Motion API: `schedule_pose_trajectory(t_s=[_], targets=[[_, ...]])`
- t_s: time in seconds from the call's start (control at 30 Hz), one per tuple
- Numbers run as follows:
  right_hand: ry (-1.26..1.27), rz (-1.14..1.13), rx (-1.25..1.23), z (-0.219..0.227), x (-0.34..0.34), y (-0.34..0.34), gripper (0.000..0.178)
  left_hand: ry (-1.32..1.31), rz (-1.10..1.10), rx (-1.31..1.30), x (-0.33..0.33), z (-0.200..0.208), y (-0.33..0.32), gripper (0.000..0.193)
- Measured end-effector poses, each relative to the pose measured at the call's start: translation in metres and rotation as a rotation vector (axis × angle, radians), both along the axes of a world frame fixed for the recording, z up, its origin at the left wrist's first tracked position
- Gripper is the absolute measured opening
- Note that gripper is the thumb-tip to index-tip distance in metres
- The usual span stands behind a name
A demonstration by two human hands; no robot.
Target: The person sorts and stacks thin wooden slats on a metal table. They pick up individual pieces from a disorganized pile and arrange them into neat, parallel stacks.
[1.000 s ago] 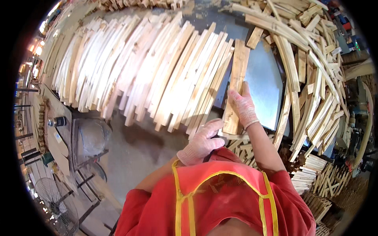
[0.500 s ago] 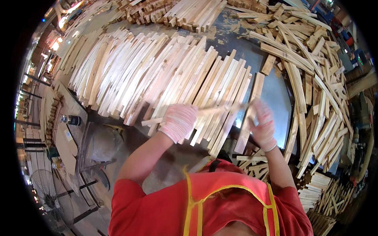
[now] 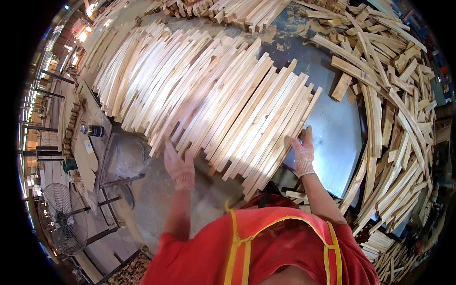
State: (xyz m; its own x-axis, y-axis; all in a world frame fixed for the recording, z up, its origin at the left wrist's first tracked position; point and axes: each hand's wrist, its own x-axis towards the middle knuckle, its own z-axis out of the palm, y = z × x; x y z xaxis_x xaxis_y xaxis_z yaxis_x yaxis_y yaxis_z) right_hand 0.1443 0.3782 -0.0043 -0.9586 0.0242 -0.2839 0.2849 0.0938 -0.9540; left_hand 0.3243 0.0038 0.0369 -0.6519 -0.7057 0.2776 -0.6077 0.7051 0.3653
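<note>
A broad row of pale wooden strips (image 3: pixel 228 102) lies side by side on a grey metal tabletop (image 3: pixel 327 133). At the row's near edge, left of its middle, is my left hand (image 3: pixel 179 166) in a whitish-pink work glove. Its fingers are spread and slightly blurred, close to the strip ends, with nothing held. My right hand (image 3: pixel 304 154), gloved alike with bare fingertips, is beside the rightmost strip (image 3: pixel 304 116) near its lower end. Those fingers are extended and apart, seemingly touching the strip's side.
A tangled heap of wood offcuts (image 3: pixel 394 109) covers the right side. More stacked strips (image 3: pixel 251 12) are at the far edge. On the left stand a side table (image 3: pixel 102 156) with a dark can (image 3: pixel 92 130) and a caged fan (image 3: pixel 64 218).
The strip stretched between my hands has left them. My left hand has moved left and opened; the right has lowered slightly. The separate strip at right no longer lies apart from the row.
</note>
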Motion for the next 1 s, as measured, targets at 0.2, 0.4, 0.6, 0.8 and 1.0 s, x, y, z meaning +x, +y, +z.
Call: schedule_pose_trajectory(t_s=[0.2, 0.4, 0.6, 0.8, 1.0], targets=[[-0.091, 0.013, -0.111, -0.003, -0.043, 0.036, 0.090, 0.372, 0.440, 1.295, 0.008, -0.042, 0.084, 0.063], [-0.093, 0.131, 0.167, -0.002, -0.086, 0.068, 0.087, -0.307, -0.243, 1.253, 0.008, 0.038, 0.161, 0.046], [-0.077, 0.281, 0.171, -0.010, -0.119, 0.089, 0.078, -0.535, -0.257, 0.779, -0.181, 0.033, 0.147, 0.089], [-0.225, 0.195, 0.058, -0.006, -0.115, 0.096, 0.059, -0.461, -0.367, 0.686, -0.249, 0.006, 0.212, 0.102], [0.043, 0.019, -0.176, 0.094, -0.114, 0.108, 0.054, -0.143, -0.553, 0.675, -0.252, 0.128, 0.221, 0.105]])
